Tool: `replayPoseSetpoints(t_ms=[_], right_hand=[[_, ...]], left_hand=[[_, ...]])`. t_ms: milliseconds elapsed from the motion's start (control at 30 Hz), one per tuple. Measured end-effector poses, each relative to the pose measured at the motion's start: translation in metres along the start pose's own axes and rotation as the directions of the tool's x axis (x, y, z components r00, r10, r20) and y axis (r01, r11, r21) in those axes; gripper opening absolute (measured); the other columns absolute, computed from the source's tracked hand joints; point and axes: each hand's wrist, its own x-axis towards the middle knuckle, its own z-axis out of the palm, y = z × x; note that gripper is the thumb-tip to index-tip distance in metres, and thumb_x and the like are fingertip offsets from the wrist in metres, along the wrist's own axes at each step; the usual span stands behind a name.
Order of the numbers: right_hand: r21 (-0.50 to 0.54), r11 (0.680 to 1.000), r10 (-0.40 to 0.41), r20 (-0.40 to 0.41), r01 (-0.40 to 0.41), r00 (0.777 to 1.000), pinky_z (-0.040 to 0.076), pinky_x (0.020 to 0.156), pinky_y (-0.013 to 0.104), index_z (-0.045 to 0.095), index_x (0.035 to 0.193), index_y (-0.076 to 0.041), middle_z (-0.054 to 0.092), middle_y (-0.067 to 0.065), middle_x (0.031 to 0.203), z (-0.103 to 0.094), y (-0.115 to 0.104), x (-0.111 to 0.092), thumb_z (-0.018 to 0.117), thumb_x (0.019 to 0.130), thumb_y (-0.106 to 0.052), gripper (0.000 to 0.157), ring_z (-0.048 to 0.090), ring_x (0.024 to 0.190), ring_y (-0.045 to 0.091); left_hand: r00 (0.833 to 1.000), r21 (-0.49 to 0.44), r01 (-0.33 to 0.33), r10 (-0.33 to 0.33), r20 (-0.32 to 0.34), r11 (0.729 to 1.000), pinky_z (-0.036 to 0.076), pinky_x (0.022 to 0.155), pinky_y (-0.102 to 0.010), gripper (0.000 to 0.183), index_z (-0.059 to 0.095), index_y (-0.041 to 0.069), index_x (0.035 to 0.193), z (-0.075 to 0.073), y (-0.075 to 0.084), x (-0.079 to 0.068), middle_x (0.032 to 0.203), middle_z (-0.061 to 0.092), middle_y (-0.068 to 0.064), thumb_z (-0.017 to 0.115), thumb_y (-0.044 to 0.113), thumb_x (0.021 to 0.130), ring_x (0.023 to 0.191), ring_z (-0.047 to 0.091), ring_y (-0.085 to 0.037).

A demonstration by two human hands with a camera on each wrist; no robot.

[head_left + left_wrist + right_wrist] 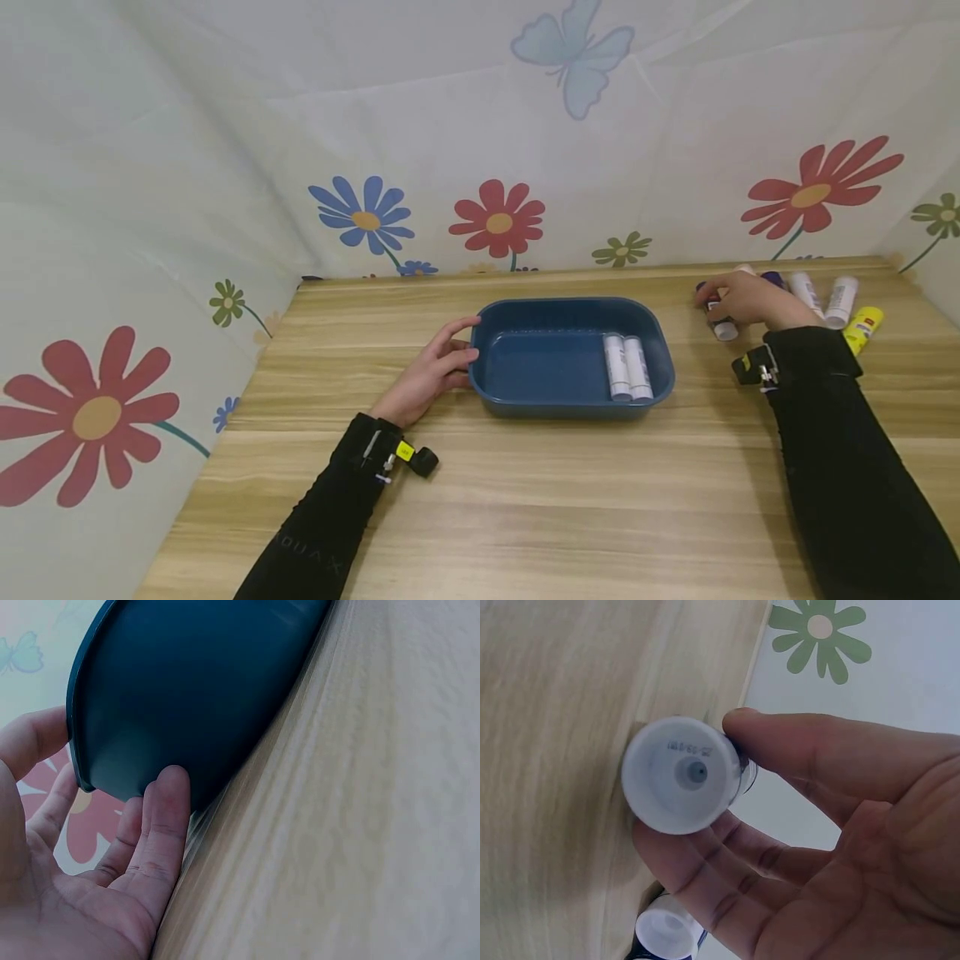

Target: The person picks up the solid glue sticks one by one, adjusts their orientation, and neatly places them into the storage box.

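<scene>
My left hand [426, 375] is at the left end of a blue plastic tray [570, 410]. In the left wrist view its fingers [171, 814] are fairly straight and rest against the tray's outer wall and rim. Two white glue sticks [628, 367] lie side by side inside the tray at its right end. To the right of the tray, my right hand [742, 298] pinches a dark-labelled glue stick [724, 330] between thumb and fingers. Its hollow white base [679, 776] faces the right wrist camera, and the fingers partly hide its body.
Beyond the right hand lie two white glue sticks [842, 302] and a yellow glue stick [864, 327]. Another dark-and-white glue stick [667, 930] shows below the held one. A flower-printed cloth [637, 167] hangs behind the wooden table [570, 508].
</scene>
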Motion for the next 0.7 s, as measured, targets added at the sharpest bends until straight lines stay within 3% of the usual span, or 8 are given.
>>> replayPoseSetpoints(t_ms=[333, 567, 700], right_hand=[[-0.032, 0.999, -0.008, -0.031, 0.007, 0.999, 0.046, 0.056, 0.034, 0.056, 0.119, 0.011, 0.048, 0.030, 0.105, -0.002, 0.002, -0.001, 0.058, 0.085, 0.001, 0.035, 0.050, 0.067, 0.025], [0.086, 0.996, -0.003, -0.014, 0.005, 1.000, 0.052, 0.068, 0.037, 0.048, 0.129, 0.009, 0.045, 0.033, 0.118, -0.008, -0.005, -0.006, 0.056, 0.092, -0.006, 0.040, 0.051, 0.091, 0.034], [0.121, 0.993, -0.009, -0.003, 0.010, 1.000, 0.053, 0.071, 0.038, 0.046, 0.131, 0.009, 0.043, 0.034, 0.123, -0.010, -0.009, -0.009, 0.054, 0.094, -0.006, 0.040, 0.050, 0.095, 0.036]], left_hand=[[1.000, 0.004, 0.001, -0.001, 0.003, 1.000, 0.053, 0.087, -0.040, 0.047, 0.040, 0.031, 0.142, 0.002, 0.001, -0.001, 0.121, 0.043, -0.020, 0.056, 0.025, 0.098, 0.098, 0.058, -0.030], [1.000, 0.002, 0.000, 0.000, 0.004, 1.000, 0.053, 0.087, -0.039, 0.047, 0.041, 0.030, 0.142, 0.001, 0.001, -0.001, 0.119, 0.044, -0.019, 0.057, 0.025, 0.098, 0.098, 0.059, -0.030], [1.000, 0.011, -0.003, 0.003, 0.004, 1.000, 0.053, 0.088, -0.040, 0.047, 0.040, 0.029, 0.142, 0.001, 0.000, -0.001, 0.119, 0.044, -0.019, 0.056, 0.024, 0.099, 0.098, 0.058, -0.029]])
